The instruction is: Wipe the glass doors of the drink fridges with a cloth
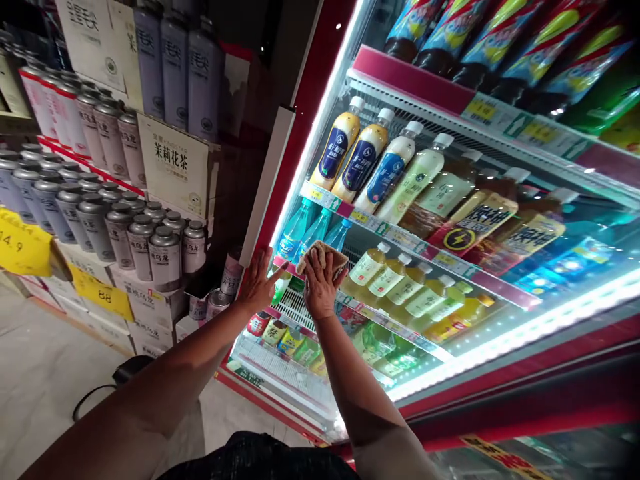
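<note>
My right hand [321, 285] presses a folded tan cloth [336, 261] against the glass door of a lit drinks fridge. Its fingers lie over the cloth, which sticks out on both sides of them. To the left, my left hand [261, 285] is spread at the fridge's door edge, beside the white handle strip [267, 187]; it holds nothing. Through the glass, blue bottles [295, 230] show just behind the cloth. Pale yellow tea bottles [369, 265] stand on the same shelf to its right.
Shelves of bottles fill the fridge, with cola bottles [465, 40] at the top. Stacked cans [165, 257] and cartons [173, 163] stand at the left, with yellow price signs [100, 291]. A black object with a cord [133, 370] lies on the tiled floor [50, 373].
</note>
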Available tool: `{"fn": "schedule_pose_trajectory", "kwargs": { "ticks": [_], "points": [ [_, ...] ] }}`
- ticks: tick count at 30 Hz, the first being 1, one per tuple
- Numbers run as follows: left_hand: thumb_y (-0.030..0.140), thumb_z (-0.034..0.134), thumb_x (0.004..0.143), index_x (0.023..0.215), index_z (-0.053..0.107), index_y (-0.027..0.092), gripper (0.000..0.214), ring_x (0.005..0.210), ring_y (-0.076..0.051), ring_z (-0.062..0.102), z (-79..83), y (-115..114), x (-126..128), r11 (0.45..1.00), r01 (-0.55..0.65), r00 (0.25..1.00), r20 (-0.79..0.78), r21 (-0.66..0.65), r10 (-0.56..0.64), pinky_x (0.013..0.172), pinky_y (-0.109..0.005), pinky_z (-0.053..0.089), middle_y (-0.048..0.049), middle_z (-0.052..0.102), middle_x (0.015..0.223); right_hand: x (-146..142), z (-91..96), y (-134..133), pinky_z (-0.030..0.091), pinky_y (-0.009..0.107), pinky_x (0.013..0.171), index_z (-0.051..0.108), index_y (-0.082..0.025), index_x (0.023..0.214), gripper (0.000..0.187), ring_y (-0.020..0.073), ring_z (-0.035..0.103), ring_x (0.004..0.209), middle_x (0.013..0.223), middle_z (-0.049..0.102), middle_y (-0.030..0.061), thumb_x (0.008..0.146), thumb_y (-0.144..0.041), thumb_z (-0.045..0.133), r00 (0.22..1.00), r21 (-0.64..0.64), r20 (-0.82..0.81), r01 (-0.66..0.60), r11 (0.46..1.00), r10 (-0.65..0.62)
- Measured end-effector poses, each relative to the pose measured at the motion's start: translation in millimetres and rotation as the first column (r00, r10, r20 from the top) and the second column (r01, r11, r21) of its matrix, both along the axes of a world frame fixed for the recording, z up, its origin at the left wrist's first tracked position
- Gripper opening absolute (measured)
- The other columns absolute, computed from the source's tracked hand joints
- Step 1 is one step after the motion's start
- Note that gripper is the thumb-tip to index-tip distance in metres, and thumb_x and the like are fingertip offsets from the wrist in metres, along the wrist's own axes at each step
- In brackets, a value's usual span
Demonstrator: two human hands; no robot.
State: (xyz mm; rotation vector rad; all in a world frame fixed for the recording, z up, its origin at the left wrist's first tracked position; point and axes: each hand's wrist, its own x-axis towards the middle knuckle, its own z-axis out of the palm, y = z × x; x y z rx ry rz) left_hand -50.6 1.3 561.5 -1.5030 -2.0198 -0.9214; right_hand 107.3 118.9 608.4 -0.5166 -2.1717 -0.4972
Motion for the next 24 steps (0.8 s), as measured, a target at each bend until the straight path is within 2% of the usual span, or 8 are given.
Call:
{"fn": "schedule_pose_trajectory", "kwargs": {
  "ticks": [3, 7, 9, 12, 15, 19, 21, 24],
  "points": [
    [0.003, 0.063, 0.083, 0.161, 0.033, 0.039, 0.091, 0.161, -0.038, -0.005, 2.8, 4, 1, 0.999, -0.050, 0.998, 0.030, 0.015, 0.049, 0.128, -0.059, 0.025, -0.0020, -0.027, 0.172, -9, 7.0, -2, -0.017, 0.061, 0.127, 0.052, -0.027, 0.154, 0.054, 0.0220, -0.005, 0.164, 0.163, 0.049, 0.0020, 0.102, -0.016, 0.041, 0.999, 0.034, -0.031, -0.020, 0.999, 0.021],
    [0.003, 0.062, 0.083, 0.163, 0.029, 0.039, 0.093, 0.161, -0.038, -0.003, 2.0, 7, -2, 0.999, -0.042, 0.999, 0.029, 0.001, 0.042, 0.128, -0.058, 0.025, -0.0034, -0.030, 0.170, -9, -1.1, -3, -0.017, 0.052, 0.130, 0.058, -0.026, 0.148, 0.049, 0.0168, -0.011, 0.163, 0.158, 0.056, -0.0014, 0.103, -0.017, 0.043, 0.991, 0.100, 0.050, -0.128, 0.987, 0.124],
    [0.002, 0.060, 0.083, 0.163, 0.026, 0.039, 0.095, 0.161, -0.037, -0.001, 1.6, 6, -3, 0.999, -0.043, 0.999, 0.026, -0.008, 0.043, 0.128, -0.058, 0.027, -0.0040, -0.026, 0.172, -7, 0.5, -3, -0.018, 0.053, 0.129, 0.057, -0.028, 0.149, 0.050, 0.0160, -0.008, 0.164, 0.159, 0.054, -0.0023, 0.103, -0.015, 0.043, 0.988, 0.087, 0.070, -0.144, 0.986, 0.139],
    [0.002, 0.057, 0.084, 0.165, 0.021, 0.038, 0.096, 0.162, -0.035, 0.001, 2.3, 4, -3, 0.999, -0.041, 0.999, 0.013, -0.004, 0.041, 0.127, -0.057, 0.029, -0.0059, -0.018, 0.174, -11, 14.1, -1, -0.019, 0.059, 0.128, 0.052, -0.029, 0.153, 0.055, 0.0189, -0.005, 0.164, 0.164, 0.047, -0.0015, 0.102, -0.014, 0.041, 0.993, 0.042, 0.021, -0.114, 0.993, 0.114],
    [0.004, 0.056, 0.085, 0.167, 0.013, 0.031, 0.097, 0.162, -0.033, 0.002, 1.8, 3, -4, 0.998, -0.055, 0.998, 0.020, 0.001, 0.055, 0.128, -0.055, 0.029, -0.0097, -0.011, 0.175, -24, 24.0, -2, -0.015, 0.062, 0.129, 0.047, -0.028, 0.157, 0.058, 0.0221, -0.004, 0.164, 0.166, 0.043, 0.0003, 0.101, -0.014, 0.043, 0.992, 0.012, -0.002, -0.123, 0.992, 0.123],
    [0.011, 0.059, 0.086, 0.168, 0.007, 0.020, 0.098, 0.162, -0.032, 0.002, -1.2, 3, -6, 0.996, -0.077, 0.995, 0.060, -0.042, 0.079, 0.130, -0.052, 0.027, -0.0145, -0.003, 0.176, -34, 15.5, -3, -0.006, 0.059, 0.132, 0.050, -0.028, 0.155, 0.056, 0.0241, 0.007, 0.164, 0.165, 0.045, -0.0011, 0.101, -0.016, 0.044, 0.978, 0.016, 0.084, -0.191, 0.981, 0.189],
    [0.012, 0.059, 0.086, 0.168, 0.009, 0.020, 0.096, 0.162, -0.031, 0.003, -0.5, 2, -6, 0.994, -0.085, 0.993, 0.073, -0.066, 0.090, 0.130, -0.050, 0.027, -0.0139, -0.002, 0.176, -34, 11.3, -2, -0.003, 0.058, 0.132, 0.050, -0.030, 0.154, 0.054, 0.0236, 0.014, 0.164, 0.165, 0.046, -0.0021, 0.102, -0.017, 0.043, 0.967, 0.011, 0.124, -0.227, 0.974, 0.224],
    [0.013, 0.057, 0.087, 0.168, 0.008, 0.020, 0.094, 0.162, -0.030, 0.007, 4.8, 1, -4, 0.994, -0.098, 0.992, 0.074, -0.053, 0.102, 0.130, -0.050, 0.029, -0.0145, 0.001, 0.176, -34, 14.9, 0, -0.001, 0.057, 0.133, 0.049, -0.031, 0.155, 0.053, 0.0227, 0.018, 0.163, 0.165, 0.045, -0.0022, 0.104, -0.019, 0.042, 0.957, -0.004, 0.141, -0.256, 0.967, 0.254]
  ]
}}
